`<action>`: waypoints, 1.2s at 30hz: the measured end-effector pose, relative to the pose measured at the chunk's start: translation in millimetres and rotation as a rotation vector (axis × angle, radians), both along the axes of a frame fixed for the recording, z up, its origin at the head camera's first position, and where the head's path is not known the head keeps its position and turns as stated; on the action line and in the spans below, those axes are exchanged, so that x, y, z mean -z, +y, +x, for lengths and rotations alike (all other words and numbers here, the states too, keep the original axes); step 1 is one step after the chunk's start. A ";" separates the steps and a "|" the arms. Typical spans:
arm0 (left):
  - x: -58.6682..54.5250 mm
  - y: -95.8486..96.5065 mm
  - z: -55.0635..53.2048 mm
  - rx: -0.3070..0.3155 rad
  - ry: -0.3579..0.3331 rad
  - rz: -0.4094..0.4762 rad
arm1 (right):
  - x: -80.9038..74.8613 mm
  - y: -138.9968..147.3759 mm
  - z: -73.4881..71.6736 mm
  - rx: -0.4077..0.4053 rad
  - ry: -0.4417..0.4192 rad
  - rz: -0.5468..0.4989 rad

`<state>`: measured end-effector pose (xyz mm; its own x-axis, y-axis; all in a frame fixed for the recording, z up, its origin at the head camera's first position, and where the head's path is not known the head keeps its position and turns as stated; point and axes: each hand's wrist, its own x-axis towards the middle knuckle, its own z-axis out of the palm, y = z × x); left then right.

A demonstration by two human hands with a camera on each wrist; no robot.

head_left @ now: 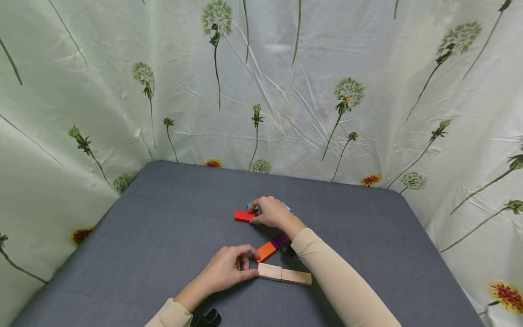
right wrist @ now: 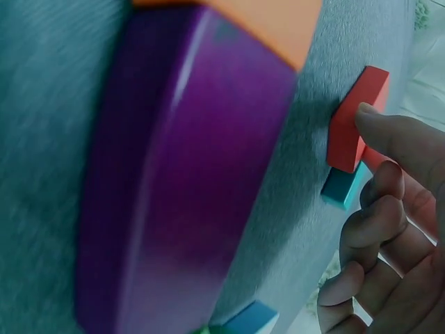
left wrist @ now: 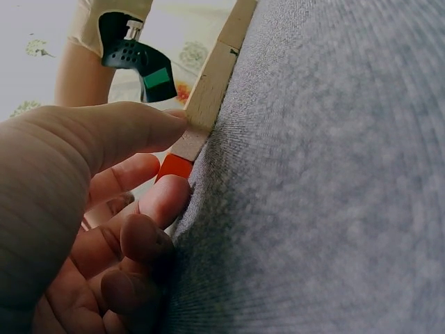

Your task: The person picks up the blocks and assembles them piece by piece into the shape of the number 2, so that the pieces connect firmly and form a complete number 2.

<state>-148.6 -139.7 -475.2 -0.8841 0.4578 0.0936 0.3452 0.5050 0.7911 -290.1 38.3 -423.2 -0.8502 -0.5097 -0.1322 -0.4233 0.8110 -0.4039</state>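
My right hand pinches a red block between thumb and index finger. Against the red one, in the right wrist view, sits a teal block, partly hidden by the fingers in the head view. Nearer, my left hand rests its thumb on the left end of a plain wooden block. Its index fingertip is right at the end of an orange block. A second wooden block continues the plain row to the right. A purple block meets the orange one end to end.
Bits of a blue block and a green block show behind the right wrist. A grey cloth covers the table. Behind its far edge hangs a pale flowered curtain. Each wrist wears a dark camera mount.
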 end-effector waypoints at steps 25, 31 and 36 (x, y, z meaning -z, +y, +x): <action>1.0 0.0 0.9 -0.011 -0.006 -0.012 | -15.7 27.8 0.8 0.125 -0.012 0.116; -0.4 0.7 0.7 -0.012 -0.013 -0.014 | -16.8 30.4 -1.6 0.154 -0.004 0.137; -2.0 1.2 0.3 -0.008 -0.019 -0.011 | -17.9 31.3 -3.7 0.172 0.010 0.140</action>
